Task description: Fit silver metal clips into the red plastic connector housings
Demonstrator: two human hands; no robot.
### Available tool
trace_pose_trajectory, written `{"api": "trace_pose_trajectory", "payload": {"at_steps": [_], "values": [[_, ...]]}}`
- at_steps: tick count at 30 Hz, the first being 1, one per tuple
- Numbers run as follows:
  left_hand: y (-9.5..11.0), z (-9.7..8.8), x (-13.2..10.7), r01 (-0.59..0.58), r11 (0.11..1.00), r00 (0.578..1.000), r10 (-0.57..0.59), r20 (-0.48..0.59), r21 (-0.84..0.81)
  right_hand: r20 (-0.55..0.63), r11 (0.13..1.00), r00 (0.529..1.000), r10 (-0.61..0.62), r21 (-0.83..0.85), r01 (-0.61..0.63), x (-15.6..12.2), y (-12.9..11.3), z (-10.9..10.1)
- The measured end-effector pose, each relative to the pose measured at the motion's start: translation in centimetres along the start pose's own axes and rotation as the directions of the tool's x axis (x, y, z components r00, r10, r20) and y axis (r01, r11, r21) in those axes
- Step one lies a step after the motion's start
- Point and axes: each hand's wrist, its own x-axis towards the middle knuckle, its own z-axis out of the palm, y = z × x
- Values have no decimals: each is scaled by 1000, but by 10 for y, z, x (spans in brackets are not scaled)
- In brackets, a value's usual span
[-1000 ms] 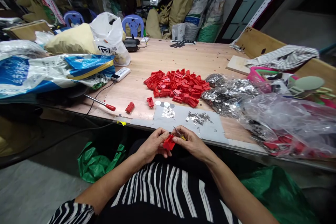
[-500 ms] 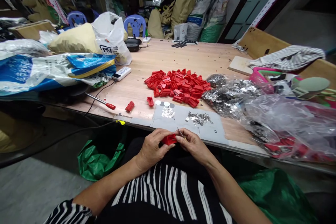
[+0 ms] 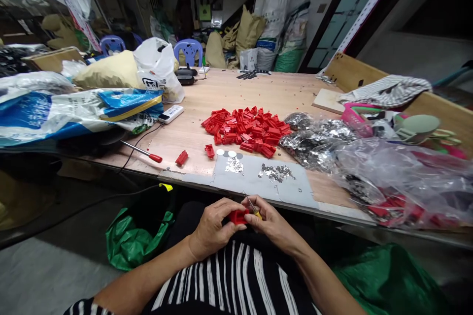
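Over my lap, just off the table's front edge, my left hand is closed around a small red plastic housing. The housing's hollow side shows between the fingers. My right hand meets it from the other side, its thumb against the housing. Between the fingers of that hand is a thin pointed metal tool with a yellow handle, its shaft slanting up and to the left. Ahead lies a grey mat bearing a heap of bright metal pieces and a heap of darker metal clips.
Behind the mat rises a pile of red housings; two single ones lie left. Clear bags of metal parts and a pink basket stand right. A red-tipped lever juts out left. Green bags hang below.
The camera view has tilted up, so the hands and table sit lower in the picture. The tool's yellow handle now shows more clearly in my right hand. Both hands keep their hold.
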Motion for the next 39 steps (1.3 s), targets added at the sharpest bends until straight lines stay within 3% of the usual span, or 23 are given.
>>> {"api": "trace_pose_trajectory", "payload": {"at_steps": [5, 11, 13, 15, 19, 21, 26, 29, 33, 36, 39], "values": [[1, -3, -9, -17, 997, 1000, 18, 15, -74, 40, 991, 998, 48, 124, -52, -8, 2, 4], [-4, -7, -10, -176, 981, 983, 172, -57, -77, 87, 973, 995, 52, 221, -71, -3, 0, 6], [-7, -7, -8, -125, 986, 988, 113, -105, -113, 96, 970, 994, 44, 234, -65, 3, -1, 6], [-10, -8, -5, 17, 985, 992, -39, -123, -173, 105, 973, 994, 42, 223, -65, 12, -2, 6], [-21, -8, 2, 300, 908, 919, -357, -166, -292, 27, 991, 999, 35, 129, -38, 32, -4, 2], [-26, -10, 6, 339, 897, 895, -400, -196, -283, -44, 998, 999, 19, 64, -16, 41, -6, -1], [-36, -14, 15, 346, 930, 903, -367, -224, -128, -97, 984, 995, -30, -176, 13, 52, -9, -8], [-40, -15, 18, 344, 934, 906, -357, -227, -97, -194, 898, 969, -151, -437, 52, 58, -12, -18], [-45, -16, 19, 358, 925, 898, -378, -224, -127, -268, 666, 915, -300, -746, 0, 70, -16, -39], [-49, -15, 19, 373, 915, 894, -399, -206, -156, -256, 503, 904, -342, -863, -54, 79, -14, -51], [-52, -15, 18, 386, 904, 887, -419, -194, -184, -213, 405, 916, -340, -912, -62, 87, -13, -52]]}}
